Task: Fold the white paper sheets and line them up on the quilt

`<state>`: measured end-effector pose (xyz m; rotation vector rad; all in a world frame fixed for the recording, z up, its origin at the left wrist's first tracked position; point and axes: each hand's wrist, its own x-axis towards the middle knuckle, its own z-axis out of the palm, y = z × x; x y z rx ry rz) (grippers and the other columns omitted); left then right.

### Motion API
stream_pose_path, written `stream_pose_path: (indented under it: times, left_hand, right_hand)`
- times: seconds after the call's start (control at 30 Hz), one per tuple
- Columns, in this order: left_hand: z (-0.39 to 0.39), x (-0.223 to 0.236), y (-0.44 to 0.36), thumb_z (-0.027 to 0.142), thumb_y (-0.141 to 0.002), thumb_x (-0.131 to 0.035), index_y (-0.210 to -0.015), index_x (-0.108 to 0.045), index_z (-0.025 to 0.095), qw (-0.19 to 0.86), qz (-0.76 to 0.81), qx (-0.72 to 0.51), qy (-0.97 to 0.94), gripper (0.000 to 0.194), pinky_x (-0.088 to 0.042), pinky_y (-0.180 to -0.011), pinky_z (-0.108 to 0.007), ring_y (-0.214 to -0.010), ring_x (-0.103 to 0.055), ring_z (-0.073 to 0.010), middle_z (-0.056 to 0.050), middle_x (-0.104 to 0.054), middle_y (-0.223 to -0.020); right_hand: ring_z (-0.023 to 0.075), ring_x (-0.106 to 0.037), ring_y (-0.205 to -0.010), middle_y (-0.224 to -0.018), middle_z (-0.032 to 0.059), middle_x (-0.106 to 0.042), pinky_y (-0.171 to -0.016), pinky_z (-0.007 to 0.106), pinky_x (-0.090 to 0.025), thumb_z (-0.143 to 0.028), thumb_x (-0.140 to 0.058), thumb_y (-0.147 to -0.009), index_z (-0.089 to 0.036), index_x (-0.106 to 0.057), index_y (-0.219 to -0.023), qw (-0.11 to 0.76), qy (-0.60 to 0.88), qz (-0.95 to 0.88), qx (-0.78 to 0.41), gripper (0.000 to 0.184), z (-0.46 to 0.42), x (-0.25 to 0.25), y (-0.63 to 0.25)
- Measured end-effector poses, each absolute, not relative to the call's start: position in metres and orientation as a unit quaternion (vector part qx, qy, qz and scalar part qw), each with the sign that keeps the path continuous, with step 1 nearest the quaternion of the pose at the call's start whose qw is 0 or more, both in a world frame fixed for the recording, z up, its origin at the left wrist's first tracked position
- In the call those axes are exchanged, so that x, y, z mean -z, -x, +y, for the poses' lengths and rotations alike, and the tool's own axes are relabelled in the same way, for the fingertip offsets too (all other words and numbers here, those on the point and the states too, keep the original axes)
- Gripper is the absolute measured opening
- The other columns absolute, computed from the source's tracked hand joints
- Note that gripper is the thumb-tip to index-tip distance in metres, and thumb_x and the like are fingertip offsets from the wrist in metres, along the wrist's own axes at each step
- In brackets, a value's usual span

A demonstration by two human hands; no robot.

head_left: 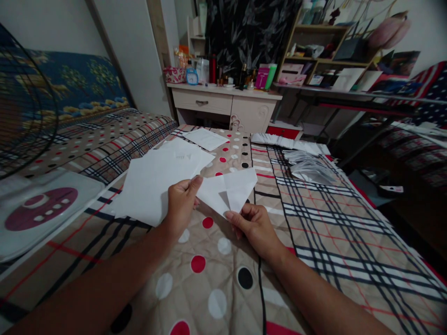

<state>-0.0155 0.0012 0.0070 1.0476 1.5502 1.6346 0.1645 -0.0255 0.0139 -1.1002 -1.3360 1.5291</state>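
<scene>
A folded sheet of white paper is held up between my two hands, above the patterned bed cover. My left hand pinches its left corner, thumb on top. At its lower edge my right hand grips the paper between thumb and curled fingers. One flap is folded over at the paper's right part, with a shadowed gap beside it. Just left of my left hand lies a spread pile of white sheets. Behind that pile rests another white sheet.
Folded papers are stacked at the right on the bed cover, near a long white strip. A white package with a purple oval lies at left, below a fan guard. A dresser stands behind.
</scene>
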Motion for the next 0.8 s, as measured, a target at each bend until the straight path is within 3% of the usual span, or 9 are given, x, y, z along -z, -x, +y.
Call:
stream_pose_path:
  times: [0.07,0.17,0.23,0.3,0.43,0.57,0.73,0.8]
  left_hand:
    - [0.004,-0.005,0.018,0.064,-0.076,-0.062,-0.057,-0.05,0.017,0.349,0.56,-0.66,-0.359,0.052,-0.028,-0.037,-0.018,-0.035,-0.037,-0.0059,0.006,-0.043,-0.041]
    - [0.0,-0.004,0.011,0.068,-0.079,-0.055,-0.077,-0.061,0.017,0.447,0.48,-0.667,-0.354,0.051,-0.039,-0.044,-0.018,-0.047,-0.051,-0.0082,0.001,-0.061,-0.06]
    - [-0.008,-0.007,-0.001,0.058,-0.074,-0.068,-0.093,-0.065,0.017,0.509,0.447,-0.621,-0.395,0.046,-0.047,-0.052,-0.021,-0.06,-0.061,-0.0119,-0.003,-0.07,-0.079]
    - [-0.017,-0.012,-0.014,0.038,-0.061,-0.083,-0.099,-0.066,0.016,0.521,0.451,-0.584,-0.428,0.046,-0.054,-0.066,-0.024,-0.077,-0.068,-0.0168,-0.005,-0.073,-0.092]
    - [-0.026,-0.019,-0.029,0.024,-0.066,-0.078,-0.112,-0.064,0.017,0.519,0.443,-0.597,-0.421,0.048,-0.054,-0.092,-0.032,-0.103,-0.067,-0.0218,-0.008,-0.069,-0.117]
    - [-0.024,-0.017,-0.026,0.022,-0.069,-0.075,-0.117,-0.061,0.016,0.488,0.45,-0.616,-0.425,0.051,-0.054,-0.094,-0.034,-0.105,-0.067,-0.0228,-0.009,-0.07,-0.116]
    - [-0.026,-0.015,-0.024,0.024,-0.068,-0.078,-0.115,-0.063,0.016,0.52,0.446,-0.571,-0.453,0.05,-0.054,-0.093,-0.033,-0.102,-0.068,-0.0225,-0.008,-0.071,-0.114]
    - [-0.03,-0.016,-0.026,0.025,-0.067,-0.079,-0.113,-0.063,0.016,0.541,0.447,-0.553,-0.45,0.049,-0.054,-0.092,-0.034,-0.103,-0.067,-0.0234,-0.009,-0.071,-0.115]
  right_hand:
    - [0.0065,-0.039,-0.037,-0.041,-0.002,-0.051,-0.04,0.02,-0.026,-0.044,-0.075,-0.069,-0.016,-0.055,-0.05,0.413,0.442,-0.518,-0.606,0.039,-0.025,-0.014,-0.165]
    - [0.0064,-0.041,-0.039,-0.044,-0.0018,-0.053,-0.04,0.02,-0.029,-0.044,-0.077,-0.067,-0.016,-0.057,-0.052,0.433,0.438,-0.501,-0.608,0.038,-0.024,-0.016,-0.164]
    - [0.0065,-0.042,-0.039,-0.045,-0.0019,-0.054,-0.04,0.02,-0.03,-0.045,-0.077,-0.067,-0.015,-0.059,-0.054,0.437,0.427,-0.504,-0.61,0.038,-0.025,-0.017,-0.163]
    - [0.0067,-0.042,-0.039,-0.045,-0.0019,-0.053,-0.04,0.02,-0.031,-0.048,-0.077,-0.067,-0.015,-0.059,-0.054,0.429,0.418,-0.515,-0.613,0.039,-0.026,-0.017,-0.162]
    - [0.0056,-0.036,-0.039,-0.045,-0.0039,-0.049,-0.039,0.02,-0.026,-0.049,-0.078,-0.066,-0.015,-0.058,-0.057,0.41,0.411,-0.534,-0.614,0.04,-0.027,-0.013,-0.158]
    - [0.0052,-0.035,-0.044,-0.047,-0.0046,-0.047,-0.043,0.02,-0.026,-0.044,-0.08,-0.065,-0.016,-0.051,-0.051,0.43,0.428,-0.538,-0.585,0.043,-0.026,-0.01,-0.157]
    - [0.01,-0.048,-0.055,-0.064,-0.0006,-0.06,-0.051,0.022,-0.036,-0.045,-0.075,-0.072,-0.017,-0.066,-0.073,0.496,0.408,-0.513,-0.569,0.03,-0.022,-0.012,-0.162]
    - [0.0093,-0.043,-0.05,-0.056,-0.0015,-0.055,-0.048,0.022,-0.033,-0.049,-0.069,-0.077,-0.016,-0.062,-0.064,0.503,0.429,-0.51,-0.55,0.036,-0.021,-0.013,-0.165]
